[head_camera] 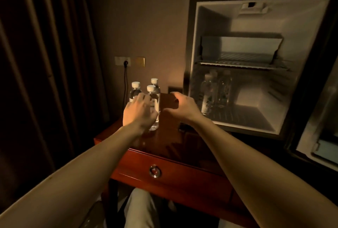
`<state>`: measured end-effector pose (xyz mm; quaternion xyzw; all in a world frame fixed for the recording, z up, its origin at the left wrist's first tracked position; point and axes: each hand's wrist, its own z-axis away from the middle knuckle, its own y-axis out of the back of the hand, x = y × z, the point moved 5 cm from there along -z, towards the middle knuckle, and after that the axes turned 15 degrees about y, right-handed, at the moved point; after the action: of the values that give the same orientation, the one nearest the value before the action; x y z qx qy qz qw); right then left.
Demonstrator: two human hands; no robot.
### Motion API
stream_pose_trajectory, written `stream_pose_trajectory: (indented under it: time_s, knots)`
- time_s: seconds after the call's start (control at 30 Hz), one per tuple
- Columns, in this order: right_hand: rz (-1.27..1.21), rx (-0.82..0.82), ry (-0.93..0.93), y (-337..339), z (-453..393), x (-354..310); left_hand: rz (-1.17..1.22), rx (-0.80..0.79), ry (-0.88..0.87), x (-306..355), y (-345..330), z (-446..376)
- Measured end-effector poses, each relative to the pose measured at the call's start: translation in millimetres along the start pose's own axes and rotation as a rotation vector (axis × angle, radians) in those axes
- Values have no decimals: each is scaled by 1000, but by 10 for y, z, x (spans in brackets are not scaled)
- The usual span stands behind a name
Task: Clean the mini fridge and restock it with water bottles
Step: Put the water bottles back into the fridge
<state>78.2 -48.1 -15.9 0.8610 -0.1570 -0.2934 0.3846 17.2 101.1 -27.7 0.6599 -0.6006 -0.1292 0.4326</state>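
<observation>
Restocking looks partly done: the fridge (243, 63) stands open with at least two bottles (215, 92) on its lower shelf, its left side. Three bottles (136, 90) wait on the wooden table (164, 141), left of the fridge. The left hand (139, 112) curls around the nearest one; the right hand (182, 106) hovers empty beside the fridge, fingers loosely spread.
</observation>
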Motion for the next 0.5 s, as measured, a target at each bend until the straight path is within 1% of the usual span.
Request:
stream_pose_trajectory:
  time_s: [0.13,0.23,0.3,0.4,0.5]
  knots:
    - [-69,-10,46,-248,-155,-154,-49,26,86,-386,56,-72]
    - [-110,-2,48,-454,-316,-235,-72,-3,191,-657,16,-147]
    - [-96,12,27,-589,-407,-234,-44,-36,253,-796,-44,-206]
    - [-89,77,-20,-707,-509,-181,12,-90,306,-934,-153,-293]
    - [-98,171,-67,-758,-568,-78,14,-135,298,-983,-259,-364]
